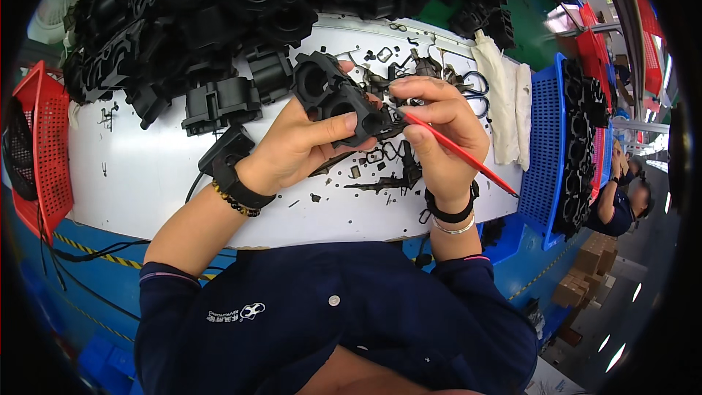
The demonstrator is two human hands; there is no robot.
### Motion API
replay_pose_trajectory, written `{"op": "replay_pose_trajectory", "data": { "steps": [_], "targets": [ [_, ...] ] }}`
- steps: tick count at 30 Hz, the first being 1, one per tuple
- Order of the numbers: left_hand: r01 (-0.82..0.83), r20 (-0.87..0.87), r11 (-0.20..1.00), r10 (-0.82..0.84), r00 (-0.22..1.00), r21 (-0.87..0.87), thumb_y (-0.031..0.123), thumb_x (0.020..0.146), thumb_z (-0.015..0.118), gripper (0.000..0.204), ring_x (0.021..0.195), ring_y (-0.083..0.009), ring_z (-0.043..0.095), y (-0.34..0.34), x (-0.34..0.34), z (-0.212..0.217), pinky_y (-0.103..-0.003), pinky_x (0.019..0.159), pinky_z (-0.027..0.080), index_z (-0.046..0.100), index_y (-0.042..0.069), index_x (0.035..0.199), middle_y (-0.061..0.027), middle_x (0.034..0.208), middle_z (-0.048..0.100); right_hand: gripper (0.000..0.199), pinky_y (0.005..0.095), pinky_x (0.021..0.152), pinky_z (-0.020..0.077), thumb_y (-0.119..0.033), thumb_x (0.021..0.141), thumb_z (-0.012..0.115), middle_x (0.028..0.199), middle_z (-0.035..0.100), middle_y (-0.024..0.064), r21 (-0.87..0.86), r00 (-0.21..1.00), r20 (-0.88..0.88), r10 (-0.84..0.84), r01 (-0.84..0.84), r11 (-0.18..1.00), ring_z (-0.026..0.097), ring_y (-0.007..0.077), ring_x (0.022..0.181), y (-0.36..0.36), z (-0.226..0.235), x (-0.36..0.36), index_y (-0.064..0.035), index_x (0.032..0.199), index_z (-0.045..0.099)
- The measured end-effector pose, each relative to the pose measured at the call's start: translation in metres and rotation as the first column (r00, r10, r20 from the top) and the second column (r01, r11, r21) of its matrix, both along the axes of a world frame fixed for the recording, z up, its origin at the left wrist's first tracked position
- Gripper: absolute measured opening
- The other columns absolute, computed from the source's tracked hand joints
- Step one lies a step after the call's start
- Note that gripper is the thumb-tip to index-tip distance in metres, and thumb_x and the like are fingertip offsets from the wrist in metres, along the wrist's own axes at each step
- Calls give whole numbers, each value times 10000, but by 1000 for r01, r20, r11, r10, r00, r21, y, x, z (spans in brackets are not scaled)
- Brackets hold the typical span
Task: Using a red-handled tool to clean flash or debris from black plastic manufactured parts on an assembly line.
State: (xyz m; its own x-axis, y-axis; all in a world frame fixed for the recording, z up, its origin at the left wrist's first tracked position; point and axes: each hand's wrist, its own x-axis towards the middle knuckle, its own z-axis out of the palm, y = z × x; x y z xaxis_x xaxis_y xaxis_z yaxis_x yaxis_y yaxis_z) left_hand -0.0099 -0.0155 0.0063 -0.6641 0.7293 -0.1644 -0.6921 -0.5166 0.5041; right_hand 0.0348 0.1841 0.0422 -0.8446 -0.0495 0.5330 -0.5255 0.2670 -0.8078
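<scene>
My left hand (pixel 292 140) is closed round a black moulded part (pixel 320 79) with large round openings, held tilted above the white table. In my right hand (pixel 447 132) is a slim red pen-like tool (pixel 468 156), pinched between thumb and fingers. Its red tail points down to the right, and its working tip is at the right end of the black part, mostly hidden by my fingers. Small black trimmings (pixel 395 179) lie scattered on the table below and around both hands.
A big heap of black moulded parts (pixel 219 14) fills the far side of the white table (pixel 117 183). A red basket (pixel 55 153) stands at left, a blue basket (pixel 542 153) of black parts at right. Near it lie white cloth (pixel 504 102) and scissors (pixel 477 86). Another person (pixel 621 201) works farther right.
</scene>
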Motion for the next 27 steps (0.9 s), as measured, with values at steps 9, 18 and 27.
{"op": "replay_pose_trajectory", "data": {
  "steps": [9,18,27],
  "targets": [
    [-24,41,999,26,999,-32,77,926,656,487,1056,-192,637,2,-1,5,-396,937,581,356,116,1307,-75,1115,587,200,373,897,505,4,755,772,1044,696,125,41,997,9,78,-79,996,663,274,1004,-9,-1,2,-14,926,671],
    [-35,19,998,36,999,-51,117,935,660,430,1058,-181,637,2,1,3,-356,927,575,399,113,1276,-65,1122,592,259,376,837,531,34,719,783,1023,690,136,276,987,-158,-13,56,959,667,308,939,-17,1,4,0,935,645],
    [9,-47,997,-13,999,-71,135,971,594,472,1173,-177,575,5,2,3,-382,994,528,359,140,1380,-73,1245,558,267,399,782,549,97,724,744,926,684,185,346,922,-370,-109,246,905,680,347,864,-20,-6,0,31,936,596]
  ]
}}
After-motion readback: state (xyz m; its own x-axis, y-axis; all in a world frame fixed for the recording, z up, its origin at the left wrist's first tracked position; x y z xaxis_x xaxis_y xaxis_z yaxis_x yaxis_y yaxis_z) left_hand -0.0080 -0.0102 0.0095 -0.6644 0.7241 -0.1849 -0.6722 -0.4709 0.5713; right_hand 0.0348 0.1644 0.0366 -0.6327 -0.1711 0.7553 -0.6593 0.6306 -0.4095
